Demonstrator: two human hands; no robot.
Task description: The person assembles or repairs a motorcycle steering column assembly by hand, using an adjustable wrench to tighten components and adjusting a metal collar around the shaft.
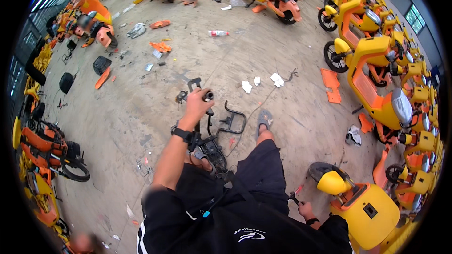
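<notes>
My left hand (197, 105) is out in front of me over the floor. Its fingers are closed round a long black metal part (194, 83) with an open round tube end. Below that hand, more black metal pieces (213, 153) lie by my left foot, partly hidden by my arm. A black bent-tube bracket (234, 121) rests on the floor between my feet. Low at my right side, my right hand (306, 210) is closed on a small black-and-red tool (295, 199), whose exact kind I cannot make out.
A yellow scooter (365, 211) stands close on my right, with rows of scooters (358, 73) beyond it. An orange scooter (52, 150) is at the left. Floor litter includes white crumpled paper (277, 80), a bottle (218, 33), orange panels (331, 86) and black covers (101, 65).
</notes>
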